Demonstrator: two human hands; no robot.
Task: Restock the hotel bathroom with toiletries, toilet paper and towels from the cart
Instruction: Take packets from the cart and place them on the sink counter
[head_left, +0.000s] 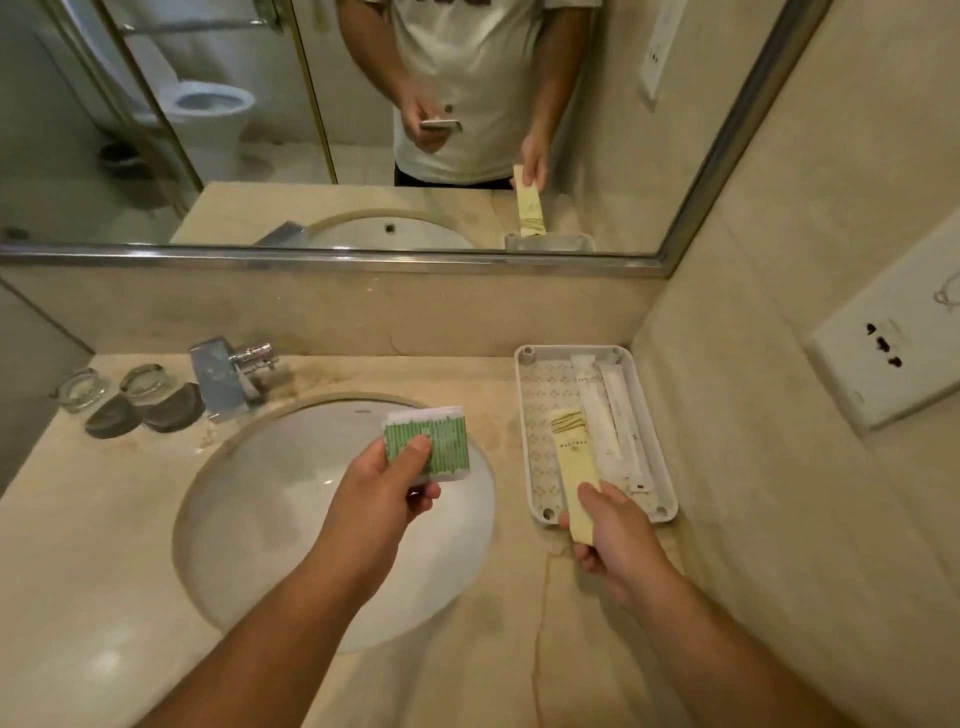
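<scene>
A white amenity tray (535, 415) sits on the marble counter at the right, against the wall. Two white wrapped toiletry sticks (613, 426) lie along its right side. My right hand (613, 535) grips the near end of a long pale yellow toiletry packet (571, 457), whose far end rests inside the tray. Over the sink basin (291, 514), my left hand (384, 493) holds a small green-and-white striped packet (441, 441) between thumb and fingers.
A chrome faucet (234, 374) stands behind the basin. Two glass ashtrays (109, 384) and two dark coasters (145, 413) sit at the counter's back left. A wall socket plate (883, 358) is on the right wall. The mirror (363, 130) reflects a toilet and a shower door.
</scene>
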